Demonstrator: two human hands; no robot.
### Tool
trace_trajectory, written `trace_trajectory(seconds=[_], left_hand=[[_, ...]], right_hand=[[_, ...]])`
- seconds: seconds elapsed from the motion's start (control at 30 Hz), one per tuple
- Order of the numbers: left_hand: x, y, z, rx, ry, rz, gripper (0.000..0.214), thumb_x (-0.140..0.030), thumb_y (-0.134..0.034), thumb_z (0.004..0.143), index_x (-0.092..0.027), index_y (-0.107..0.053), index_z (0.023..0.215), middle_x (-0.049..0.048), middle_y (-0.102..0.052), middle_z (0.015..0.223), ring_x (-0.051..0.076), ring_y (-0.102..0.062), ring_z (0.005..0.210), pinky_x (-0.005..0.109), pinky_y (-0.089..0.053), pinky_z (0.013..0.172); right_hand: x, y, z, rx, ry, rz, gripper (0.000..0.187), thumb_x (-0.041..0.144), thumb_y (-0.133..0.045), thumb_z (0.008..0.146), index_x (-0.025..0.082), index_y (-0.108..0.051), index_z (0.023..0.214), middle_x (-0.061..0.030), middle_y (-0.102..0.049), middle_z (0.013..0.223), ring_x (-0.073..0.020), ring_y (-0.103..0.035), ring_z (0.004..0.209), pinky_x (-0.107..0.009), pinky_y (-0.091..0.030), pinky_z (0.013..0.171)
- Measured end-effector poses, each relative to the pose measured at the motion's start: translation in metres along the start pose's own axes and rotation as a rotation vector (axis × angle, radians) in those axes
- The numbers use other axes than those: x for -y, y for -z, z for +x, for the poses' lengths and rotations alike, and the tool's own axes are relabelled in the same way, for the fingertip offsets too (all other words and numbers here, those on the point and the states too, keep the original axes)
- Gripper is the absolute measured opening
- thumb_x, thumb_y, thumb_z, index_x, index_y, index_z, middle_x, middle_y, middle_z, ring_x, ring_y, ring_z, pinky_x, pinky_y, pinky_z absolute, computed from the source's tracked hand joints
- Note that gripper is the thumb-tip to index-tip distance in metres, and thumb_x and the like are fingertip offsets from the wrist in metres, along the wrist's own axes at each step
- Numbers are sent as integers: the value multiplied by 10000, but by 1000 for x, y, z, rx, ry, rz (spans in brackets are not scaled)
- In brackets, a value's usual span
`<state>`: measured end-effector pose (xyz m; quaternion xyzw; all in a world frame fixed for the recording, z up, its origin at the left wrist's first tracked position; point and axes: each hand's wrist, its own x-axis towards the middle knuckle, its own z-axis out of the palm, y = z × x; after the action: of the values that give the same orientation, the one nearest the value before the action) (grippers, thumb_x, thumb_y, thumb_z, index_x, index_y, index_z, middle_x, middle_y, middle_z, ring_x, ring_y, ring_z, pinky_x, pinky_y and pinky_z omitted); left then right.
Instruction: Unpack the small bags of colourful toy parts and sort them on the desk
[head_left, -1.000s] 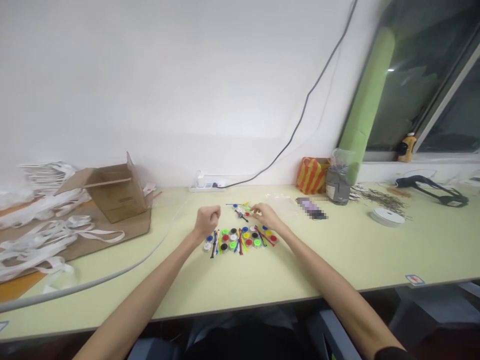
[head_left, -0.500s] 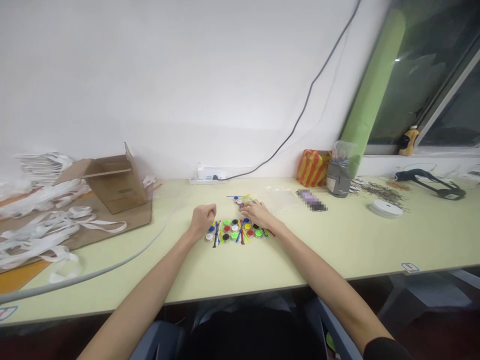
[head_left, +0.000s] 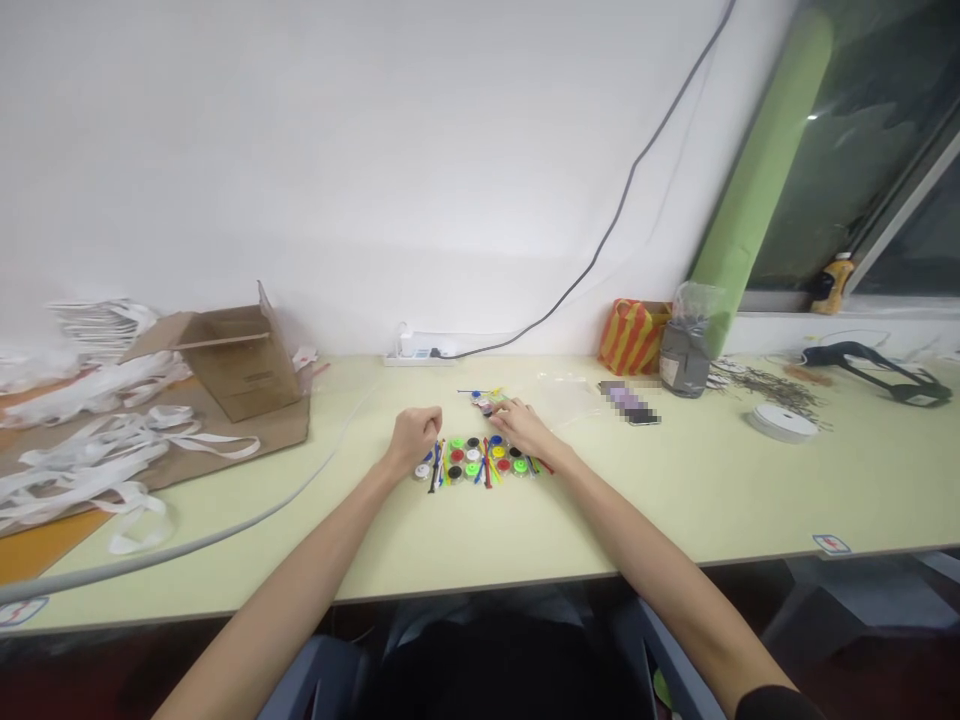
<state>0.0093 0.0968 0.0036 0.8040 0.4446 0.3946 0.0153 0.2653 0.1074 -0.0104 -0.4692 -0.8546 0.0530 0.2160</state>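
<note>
I'm seeing the left hand (head_left: 412, 440) closed in a loose fist just beside the rows of coloured plastic discs and sticks (head_left: 480, 460), while the right hand (head_left: 523, 428) is hovering above their far edge, its fingertips (head_left: 496, 416) near a small cluster of similar pieces (head_left: 484, 402). Just past the right hand, a clear plastic bag (head_left: 562, 395) is lying on the pale yellow desk (head_left: 600, 510).

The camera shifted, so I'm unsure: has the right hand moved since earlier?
Yes: the right hand has moved left, its fingertips now further along the rows of coloured discs, which stay put.
</note>
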Motion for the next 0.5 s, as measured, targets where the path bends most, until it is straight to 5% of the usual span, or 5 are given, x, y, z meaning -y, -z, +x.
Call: trace_trajectory(seconds=[0.5], left_hand=[[-6,-5,4,29,-14,11,204,-65,-385,658,-195,-479,531,-5,-523,495,142,-482,501,263,-318,577]], right_hand=[[6,-4,9,21,54,-63,312,302,-427,1034,207,-667,1209,-109,-576,1370,-254,-407,1342,-478,-287,1111]])
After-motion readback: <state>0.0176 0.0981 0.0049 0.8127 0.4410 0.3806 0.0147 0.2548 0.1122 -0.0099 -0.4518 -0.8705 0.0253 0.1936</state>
